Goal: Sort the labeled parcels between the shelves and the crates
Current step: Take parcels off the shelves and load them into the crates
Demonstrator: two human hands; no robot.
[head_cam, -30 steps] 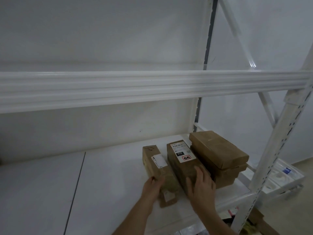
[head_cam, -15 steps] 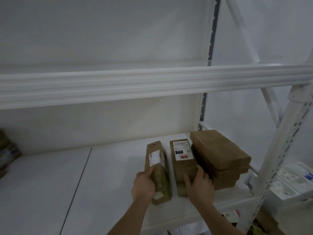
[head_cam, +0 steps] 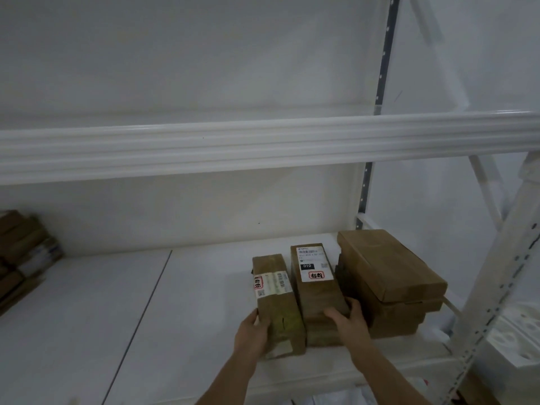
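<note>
I see my left hand [head_cam: 253, 334] gripping the near end of the left parcel [head_cam: 276, 299] on the white shelf [head_cam: 117, 317]. My right hand [head_cam: 349, 321] curls over the near end of the middle parcel [head_cam: 317, 290], labeled 010, touching the first. A stack of brown boxes [head_cam: 388, 282] crowds its right side. More parcels [head_cam: 23, 252] sit far left.

brown parcels [head_cam: 277, 299] (white labels), white shelf [head_cam: 146, 317]
</note>
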